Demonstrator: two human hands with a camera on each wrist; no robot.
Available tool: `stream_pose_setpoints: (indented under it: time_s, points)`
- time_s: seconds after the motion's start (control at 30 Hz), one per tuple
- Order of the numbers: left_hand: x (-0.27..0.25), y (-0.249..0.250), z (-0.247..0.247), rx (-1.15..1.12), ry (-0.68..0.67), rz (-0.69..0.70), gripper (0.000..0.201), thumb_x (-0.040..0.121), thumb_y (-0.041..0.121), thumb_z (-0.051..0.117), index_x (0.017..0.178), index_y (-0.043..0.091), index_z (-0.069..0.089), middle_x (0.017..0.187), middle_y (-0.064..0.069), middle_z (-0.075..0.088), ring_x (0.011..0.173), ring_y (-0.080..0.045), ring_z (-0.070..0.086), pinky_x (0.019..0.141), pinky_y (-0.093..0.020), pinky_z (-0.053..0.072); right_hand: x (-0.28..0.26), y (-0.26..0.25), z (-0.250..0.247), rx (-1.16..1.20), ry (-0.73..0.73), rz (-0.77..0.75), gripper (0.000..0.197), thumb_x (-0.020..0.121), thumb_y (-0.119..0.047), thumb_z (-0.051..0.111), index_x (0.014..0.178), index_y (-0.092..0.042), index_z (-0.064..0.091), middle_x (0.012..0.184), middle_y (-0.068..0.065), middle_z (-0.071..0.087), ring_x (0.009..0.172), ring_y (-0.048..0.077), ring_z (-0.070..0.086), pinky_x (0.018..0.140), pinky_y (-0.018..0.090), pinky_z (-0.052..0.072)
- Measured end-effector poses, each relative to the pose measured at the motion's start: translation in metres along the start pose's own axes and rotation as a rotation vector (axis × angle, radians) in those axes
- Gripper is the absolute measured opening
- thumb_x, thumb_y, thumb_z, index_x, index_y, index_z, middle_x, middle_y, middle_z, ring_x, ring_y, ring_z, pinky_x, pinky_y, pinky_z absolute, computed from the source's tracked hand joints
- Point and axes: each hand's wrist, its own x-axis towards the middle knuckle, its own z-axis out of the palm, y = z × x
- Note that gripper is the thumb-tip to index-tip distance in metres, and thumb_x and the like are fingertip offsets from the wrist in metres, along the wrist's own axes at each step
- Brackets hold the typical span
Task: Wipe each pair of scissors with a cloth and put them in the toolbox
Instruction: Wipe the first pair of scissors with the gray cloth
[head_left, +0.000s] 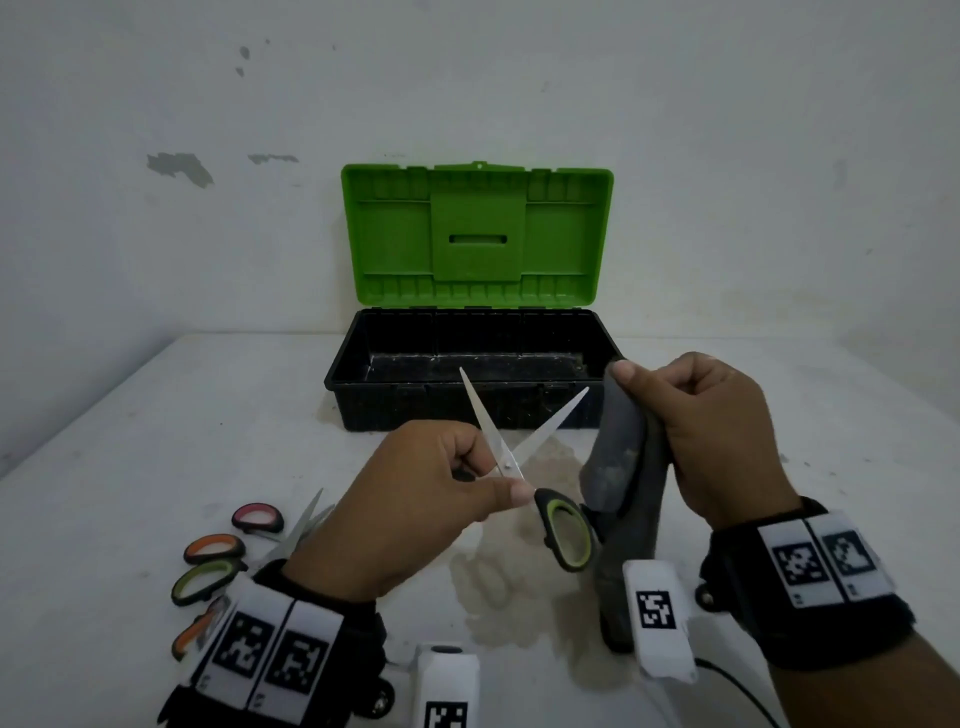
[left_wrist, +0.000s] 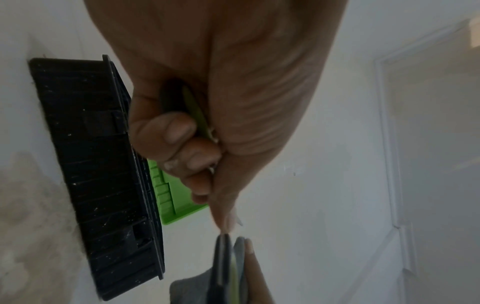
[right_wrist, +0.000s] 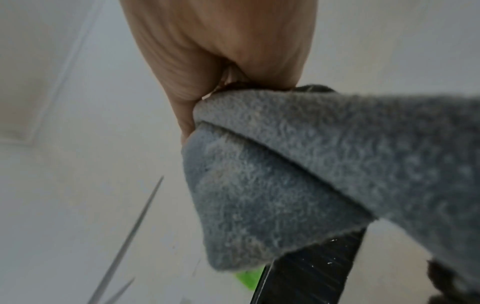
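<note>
My left hand (head_left: 493, 475) grips a pair of green-and-black scissors (head_left: 569, 535) by one handle, over the table in front of the toolbox. The blades (head_left: 506, 452) are spread wide, tips pointing towards the box. The left wrist view shows my fingers (left_wrist: 179, 129) curled round the green handle (left_wrist: 194, 107). Just to the right, my right hand (head_left: 675, 415) holds a grey cloth (head_left: 621, 457), which hangs down clear of the blades. In the right wrist view the cloth (right_wrist: 311, 164) fills the frame, with the blades (right_wrist: 135, 222) at lower left. The toolbox (head_left: 353, 379) stands open, its green lid (head_left: 478, 234) upright and its black tub bare inside.
Several more scissors lie on the table at the near left, with pink (head_left: 258, 518), orange (head_left: 214, 548) and green (head_left: 205, 579) handles. A pale stain (head_left: 519, 597) marks the white tabletop below my hands. A white wall rises just behind the toolbox.
</note>
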Motion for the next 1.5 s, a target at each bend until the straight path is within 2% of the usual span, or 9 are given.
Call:
stream_pose_setpoints:
  time_s: [0.13, 0.23, 0.4, 0.53, 0.83, 1.0, 1.1, 1.37, 1.5]
  points:
    - [0.001, -0.001, -0.013, -0.002, -0.068, -0.021, 0.007, 0.08, 0.02, 0.078, 0.081, 0.019, 0.071, 0.061, 0.011, 0.065, 0.048, 0.002, 0.053, 0.05, -0.013, 0.042, -0.005, 0.007, -0.013, 0.019, 0.005, 0.035, 0.032, 0.066, -0.038, 0.085, 0.059, -0.019, 0.06, 0.062, 0.004, 0.064, 0.062, 0.02, 0.058, 0.063, 0.035, 0.047]
    - [0.005, -0.003, -0.022, 0.024, -0.057, -0.025, 0.014, 0.084, 0.016, 0.072, 0.094, 0.025, 0.074, 0.065, 0.013, 0.069, 0.054, 0.001, 0.057, 0.054, -0.013, 0.045, -0.011, 0.01, -0.018, 0.004, -0.021, 0.055, 0.03, 0.068, -0.039, 0.082, 0.064, -0.018, 0.062, 0.06, 0.003, 0.064, 0.056, 0.017, 0.057, 0.057, 0.029, 0.045]
    - [0.008, -0.004, -0.026, 0.084, 0.016, -0.008, 0.015, 0.085, 0.018, 0.072, 0.092, 0.031, 0.074, 0.064, 0.02, 0.068, 0.055, 0.004, 0.059, 0.052, -0.009, 0.043, -0.015, 0.015, -0.025, 0.013, 0.0, 0.084, 0.032, 0.063, -0.044, 0.08, 0.066, -0.017, 0.062, 0.058, 0.0, 0.063, 0.054, 0.014, 0.055, 0.055, 0.027, 0.044]
    - [0.008, -0.006, -0.027, 0.074, 0.147, 0.018, 0.008, 0.082, 0.025, 0.076, 0.086, 0.023, 0.07, 0.065, 0.005, 0.07, 0.053, 0.0, 0.061, 0.049, -0.011, 0.043, -0.018, 0.018, -0.028, -0.009, -0.001, 0.084, 0.03, 0.066, -0.042, 0.081, 0.066, -0.018, 0.063, 0.06, 0.001, 0.064, 0.057, 0.016, 0.056, 0.058, 0.03, 0.045]
    - [0.007, -0.01, -0.011, -0.415, 0.273, -0.04, 0.021, 0.084, 0.027, 0.071, 0.08, 0.007, 0.072, 0.071, -0.01, 0.072, 0.062, -0.015, 0.061, 0.059, -0.029, 0.048, -0.017, 0.014, -0.027, -0.047, -0.001, 0.026, 0.028, 0.073, -0.037, 0.081, 0.07, -0.015, 0.064, 0.061, 0.001, 0.065, 0.058, 0.015, 0.058, 0.057, 0.03, 0.046]
    - [0.004, -0.007, 0.003, -0.563, 0.2, -0.184, 0.03, 0.094, 0.038, 0.056, 0.084, 0.01, 0.063, 0.062, -0.007, 0.067, 0.058, -0.017, 0.065, 0.06, -0.031, 0.054, -0.022, 0.008, -0.023, -0.1, -0.053, -0.067, 0.021, 0.08, -0.023, 0.079, 0.073, -0.01, 0.064, 0.06, -0.005, 0.068, 0.053, 0.005, 0.058, 0.05, 0.014, 0.046]
    - [0.002, -0.003, 0.009, -0.619, 0.131, -0.251, 0.035, 0.098, 0.041, 0.047, 0.089, 0.01, 0.06, 0.058, -0.006, 0.064, 0.059, -0.021, 0.065, 0.062, -0.034, 0.056, -0.029, 0.007, -0.016, -0.103, -0.152, -0.089, 0.018, 0.077, -0.017, 0.08, 0.071, -0.011, 0.064, 0.068, 0.005, 0.072, 0.06, 0.013, 0.063, 0.055, 0.02, 0.051]
    - [-0.005, 0.002, 0.024, -0.71, 0.11, -0.323, 0.032, 0.101, 0.036, 0.044, 0.097, 0.01, 0.062, 0.065, -0.006, 0.061, 0.067, -0.023, 0.068, 0.061, -0.032, 0.058, -0.05, -0.001, -0.01, -0.13, -0.323, -0.259, 0.023, 0.062, -0.023, 0.082, 0.07, -0.006, 0.069, 0.076, 0.002, 0.074, 0.071, 0.016, 0.071, 0.066, 0.021, 0.056]
    - [-0.009, 0.007, 0.028, -0.833, 0.115, -0.345, 0.02, 0.101, 0.024, 0.047, 0.106, 0.009, 0.061, 0.08, -0.012, 0.049, 0.077, -0.023, 0.057, 0.068, -0.044, 0.06, -0.054, -0.011, -0.005, -0.26, -0.369, -0.356, 0.019, 0.064, -0.03, 0.084, 0.07, -0.018, 0.07, 0.077, -0.006, 0.073, 0.071, 0.012, 0.07, 0.065, 0.02, 0.057]
